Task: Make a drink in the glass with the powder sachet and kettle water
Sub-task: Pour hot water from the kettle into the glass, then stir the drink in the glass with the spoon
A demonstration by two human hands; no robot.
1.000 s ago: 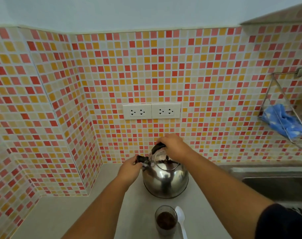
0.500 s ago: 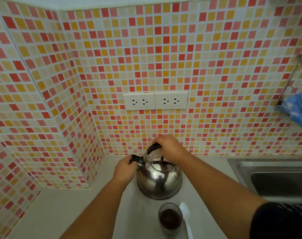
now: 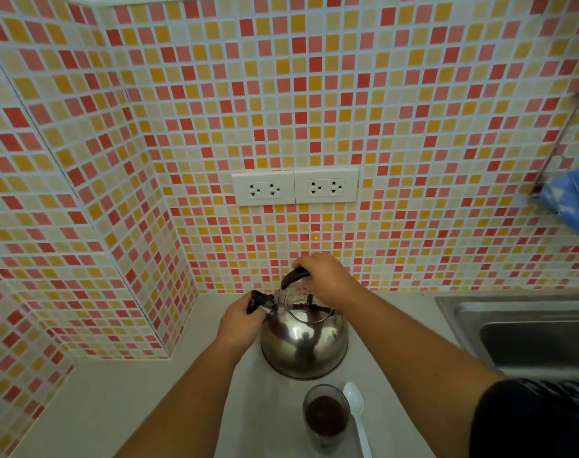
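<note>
A shiny steel kettle point(image 3: 303, 348) stands on the pale counter near the tiled wall. My right hand point(image 3: 326, 276) is closed around its black top handle. My left hand point(image 3: 240, 320) grips the black cap on the spout at the kettle's left side. In front of the kettle stands a clear glass point(image 3: 326, 418) with dark brown powder at its bottom. A white plastic spoon point(image 3: 357, 411) lies on the counter just right of the glass. No sachet is in view.
A steel sink point(image 3: 526, 335) is set into the counter at the right. A wire rack with a blue cloth point(image 3: 572, 201) hangs on the wall above it. Two white double sockets point(image 3: 294, 186) sit on the tiled wall behind the kettle.
Both hands keep their grip on the kettle, which stays on the counter. The camera has tilted slightly, shifting the scene a little in the frame.
</note>
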